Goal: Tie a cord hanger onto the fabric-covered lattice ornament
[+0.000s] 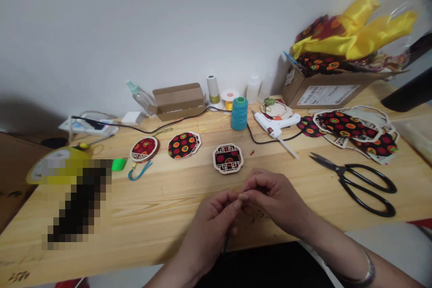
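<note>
My left hand [214,216] and my right hand [275,198] meet over the near edge of the wooden table [162,202], fingertips pinched together. They grip something small and thin that I cannot make out; a dark cord hangs below the left hand. Just beyond my hands lies a round wooden lattice ornament [228,158] with red patterned fabric. Two similar fabric rounds, one black [184,144] and one red [145,149], lie to its left. A bracelet sits on my right wrist.
Black scissors [357,180] lie at the right. A white glue gun [276,125] with its cable, a teal thread spool [239,113], small bottles and a cardboard box [178,101] stand along the wall. A carton [327,92] holds yellow and patterned fabric. More fabric pieces [351,128] lie beside it.
</note>
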Motion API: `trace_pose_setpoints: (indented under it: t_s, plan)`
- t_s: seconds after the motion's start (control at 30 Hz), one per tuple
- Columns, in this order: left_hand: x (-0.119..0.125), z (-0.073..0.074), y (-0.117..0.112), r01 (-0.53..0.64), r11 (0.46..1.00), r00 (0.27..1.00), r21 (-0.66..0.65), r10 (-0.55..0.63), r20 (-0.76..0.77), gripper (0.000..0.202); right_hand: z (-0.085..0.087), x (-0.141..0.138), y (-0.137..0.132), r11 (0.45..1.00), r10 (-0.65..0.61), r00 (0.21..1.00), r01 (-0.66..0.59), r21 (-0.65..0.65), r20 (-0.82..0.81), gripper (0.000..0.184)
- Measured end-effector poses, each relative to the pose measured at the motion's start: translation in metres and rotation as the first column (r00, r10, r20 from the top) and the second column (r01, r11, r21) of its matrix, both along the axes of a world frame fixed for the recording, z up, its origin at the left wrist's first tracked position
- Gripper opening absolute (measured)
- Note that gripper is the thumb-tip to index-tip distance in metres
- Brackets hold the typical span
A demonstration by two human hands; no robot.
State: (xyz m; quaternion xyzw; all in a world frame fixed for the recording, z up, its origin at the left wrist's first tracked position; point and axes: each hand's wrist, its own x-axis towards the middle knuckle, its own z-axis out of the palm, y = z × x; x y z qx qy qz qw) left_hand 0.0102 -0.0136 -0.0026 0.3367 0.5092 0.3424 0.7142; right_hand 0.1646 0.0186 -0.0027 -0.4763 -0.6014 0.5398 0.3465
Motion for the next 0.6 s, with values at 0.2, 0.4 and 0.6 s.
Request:
trace_pose_setpoints:
  t_s: [0.2, 0.4, 0.6]
  plan:
    - [-0.002, -0.001, 0.0, -0.004, 0.999, 1.0, 0.041, 0.005, -0.029, 0.016, 0.006, 0.0, 0.004, 0.995, -0.01, 0.999, 0.004, 0.1, 0.052, 0.01]
    - [-0.007, 0.003, 0.004, -0.25, 0.967, 0.964, -0.041, 0.253, 0.087, 0.013, 0.006, 0.02, 0.025, 0.815, -0.21, 0.912, -0.035, 0.578, 0.351, 0.01]
    - [-0.01, 0.003, 0.006, -0.347, 0.935, 0.918, -0.071, 0.355, 0.176, 0.013, 0.0, 0.021, 0.039, 0.334, -0.146, 0.627, -0.697, 0.634, 0.766, 0.022]
